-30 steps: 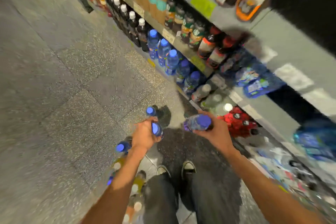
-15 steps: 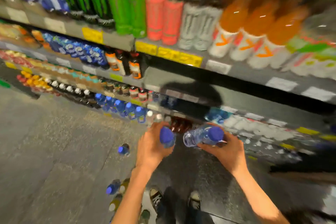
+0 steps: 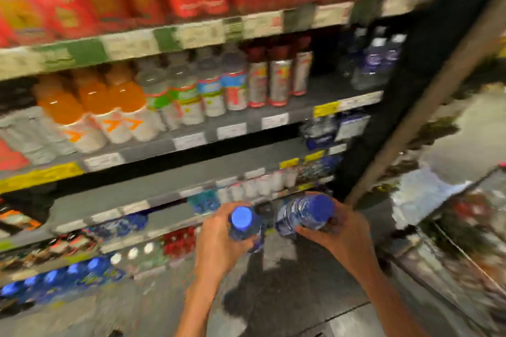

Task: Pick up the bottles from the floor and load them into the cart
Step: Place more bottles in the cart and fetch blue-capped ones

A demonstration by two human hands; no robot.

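Each hand held one blue-capped bottle: the left hand [image 3: 219, 238] wrapped round an upright bottle [image 3: 242, 224], the right hand [image 3: 338, 232] gripped a tilted bottle [image 3: 304, 213] just beside it. The cart [image 3: 465, 241] stood to the right of the right hand, blurred. Good practice was probably to swing both over its rim, then lower them before letting go. Shelves [image 3: 191, 142] of drinks stood beyond the hands.
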